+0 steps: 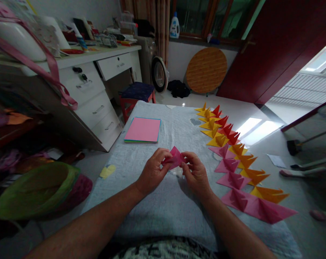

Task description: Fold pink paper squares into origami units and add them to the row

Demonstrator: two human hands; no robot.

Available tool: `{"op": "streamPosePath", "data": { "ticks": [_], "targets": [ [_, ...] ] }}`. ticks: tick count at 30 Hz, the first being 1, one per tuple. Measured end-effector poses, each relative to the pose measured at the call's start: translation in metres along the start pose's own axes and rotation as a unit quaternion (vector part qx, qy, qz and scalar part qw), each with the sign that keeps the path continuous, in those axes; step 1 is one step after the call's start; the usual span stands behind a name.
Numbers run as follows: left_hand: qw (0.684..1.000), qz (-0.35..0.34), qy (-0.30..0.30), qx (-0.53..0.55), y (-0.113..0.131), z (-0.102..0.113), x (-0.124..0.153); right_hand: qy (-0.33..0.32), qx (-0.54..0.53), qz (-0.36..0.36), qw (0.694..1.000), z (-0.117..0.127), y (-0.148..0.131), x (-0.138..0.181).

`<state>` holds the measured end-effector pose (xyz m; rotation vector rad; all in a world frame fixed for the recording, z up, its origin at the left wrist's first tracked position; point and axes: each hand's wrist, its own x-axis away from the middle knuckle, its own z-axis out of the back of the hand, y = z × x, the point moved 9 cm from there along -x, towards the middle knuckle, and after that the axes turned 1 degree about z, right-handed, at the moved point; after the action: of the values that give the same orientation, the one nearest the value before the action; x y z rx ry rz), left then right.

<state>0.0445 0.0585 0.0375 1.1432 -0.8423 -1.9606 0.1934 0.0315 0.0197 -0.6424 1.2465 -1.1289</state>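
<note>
My left hand (153, 171) and my right hand (195, 172) meet over the middle of a table covered by a pale blue cloth (141, 201). Both pinch a small folded piece of pink paper (176, 157) held between their fingertips, just above the cloth. To the right runs a long row of folded paper pieces (233, 158), yellow and red at the far end, then orange and pink toward me. A stack of square paper sheets (143, 130) with a pink sheet on top lies at the far left of the cloth.
A white desk with drawers (98, 97) stands left of the table, a red stool (137, 94) beyond it. A green-rimmed basket (36, 187) sits low at the left. A round wooden tabletop (206, 70) leans on the far wall.
</note>
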Motion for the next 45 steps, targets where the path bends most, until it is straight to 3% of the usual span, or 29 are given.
{"op": "streamPosePath", "data": {
  "ticks": [6,15,24,35,40,45],
  "targets": [
    [0.999,-0.009,-0.031,0.01,0.003,-0.005,-0.001,-0.013,0.013,0.013,1.0,-0.001,0.0,0.0],
    [0.999,0.005,-0.026,0.022,0.0,-0.002,-0.002,-0.004,0.028,0.052,0.998,0.002,-0.014,-0.002],
    [0.993,0.1,0.007,0.06,-0.016,0.002,0.001,-0.008,0.035,0.059,0.998,0.002,-0.02,-0.001],
    [0.999,0.021,-0.02,0.026,-0.002,0.001,-0.003,-0.024,0.003,0.047,0.999,0.002,-0.021,-0.002],
    [0.999,0.023,-0.03,0.035,0.001,-0.001,-0.004,-0.02,0.003,0.032,0.999,0.002,-0.018,-0.003],
    [0.998,0.026,0.004,0.052,0.0,0.007,-0.005,-0.014,0.018,0.018,1.0,0.002,-0.01,-0.002]
  ]
}}
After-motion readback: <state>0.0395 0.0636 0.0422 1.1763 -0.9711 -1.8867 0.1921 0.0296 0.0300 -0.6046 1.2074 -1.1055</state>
